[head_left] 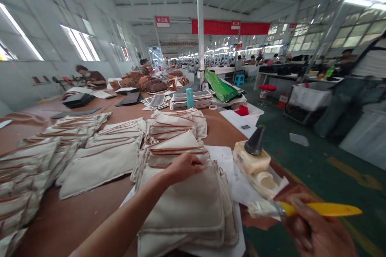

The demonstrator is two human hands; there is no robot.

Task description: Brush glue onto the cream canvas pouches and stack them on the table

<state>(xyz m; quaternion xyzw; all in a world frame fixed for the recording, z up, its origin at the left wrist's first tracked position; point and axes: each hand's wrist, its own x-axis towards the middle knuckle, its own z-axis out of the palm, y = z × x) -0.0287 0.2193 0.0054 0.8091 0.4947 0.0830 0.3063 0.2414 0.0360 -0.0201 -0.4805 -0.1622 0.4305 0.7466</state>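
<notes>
My left hand (187, 165) lies at the upper edge of a cream panel with stitched edges (183, 204), its fingers curled in and closed at the panel's edge. That panel tops an overlapping stack, and more cream panels with brown edges (171, 142) stand fanned behind it. In my right hand (313, 221) is a paintbrush (322, 209) with a yellow handle, held to the right of the stack. Its pale, coated bristles point left towards the panels. Just beyond the brush sits a cream-stained container (253, 158) with a dark cone on top.
Further rows of cream panels (102, 160) cover the left of the brown tabletop (87, 217). White paper (221, 154) lies under the stack. Behind stand a turquoise bottle (189, 97), stacked grey-and-white panels (194, 98) and a green bag (221, 86). A co-worker (90, 76) sits far left.
</notes>
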